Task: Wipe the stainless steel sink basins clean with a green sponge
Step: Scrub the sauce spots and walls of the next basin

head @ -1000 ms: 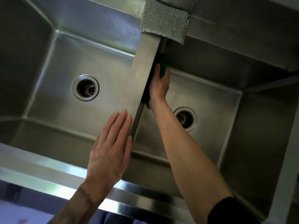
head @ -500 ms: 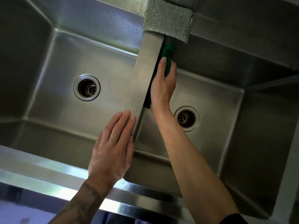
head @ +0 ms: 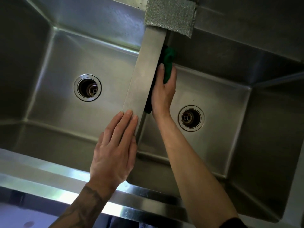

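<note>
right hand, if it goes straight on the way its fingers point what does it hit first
Likely the right basin's back wall, in the corner under the silver scouring pad; depth is unclear.

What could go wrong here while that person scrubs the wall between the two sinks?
1. The silver scouring pad draped over the divider hangs just above the green sponge; an upward stroke might knock it into the right basin.
2. The sponge is bunched in the right hand, so it may slip out.
3. The left hand leans flat on the smooth divider and could slide if it is wet.
</note>
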`<action>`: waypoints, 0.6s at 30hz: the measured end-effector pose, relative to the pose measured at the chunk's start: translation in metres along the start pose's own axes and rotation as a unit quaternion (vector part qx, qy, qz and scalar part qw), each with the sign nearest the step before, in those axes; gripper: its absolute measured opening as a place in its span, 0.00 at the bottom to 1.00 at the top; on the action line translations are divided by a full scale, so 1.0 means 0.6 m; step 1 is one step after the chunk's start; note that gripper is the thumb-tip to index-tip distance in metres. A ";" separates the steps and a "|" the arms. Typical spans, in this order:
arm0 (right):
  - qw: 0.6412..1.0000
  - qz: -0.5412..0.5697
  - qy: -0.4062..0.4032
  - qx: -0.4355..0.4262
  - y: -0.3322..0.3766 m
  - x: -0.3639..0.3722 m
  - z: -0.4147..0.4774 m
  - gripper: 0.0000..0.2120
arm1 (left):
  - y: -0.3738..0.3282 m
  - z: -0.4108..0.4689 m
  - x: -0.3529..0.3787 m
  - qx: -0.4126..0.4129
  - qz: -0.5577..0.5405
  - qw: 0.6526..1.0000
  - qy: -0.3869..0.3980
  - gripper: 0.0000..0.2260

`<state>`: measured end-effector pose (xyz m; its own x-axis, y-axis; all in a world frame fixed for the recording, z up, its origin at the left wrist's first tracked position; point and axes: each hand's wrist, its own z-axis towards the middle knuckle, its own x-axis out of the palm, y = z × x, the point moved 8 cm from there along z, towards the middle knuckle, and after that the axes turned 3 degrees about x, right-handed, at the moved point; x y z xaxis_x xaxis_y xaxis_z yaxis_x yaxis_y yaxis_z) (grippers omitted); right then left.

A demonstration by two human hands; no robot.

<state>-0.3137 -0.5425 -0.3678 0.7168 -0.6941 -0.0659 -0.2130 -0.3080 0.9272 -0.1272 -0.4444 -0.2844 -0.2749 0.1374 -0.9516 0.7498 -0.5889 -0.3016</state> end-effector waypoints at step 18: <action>0.989 -0.053 0.002 0.141 -0.076 0.000 -0.017 0.15 | -0.002 0.002 -0.006 -0.003 -0.001 1.000 -0.016 0.23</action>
<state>-0.2973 -0.5217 -0.4062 0.7476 -0.6457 -0.1556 -0.3125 -0.5487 0.7754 -0.1276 -0.4452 -0.2806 -0.2947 0.1124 -0.9490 0.7533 -0.5836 -0.3031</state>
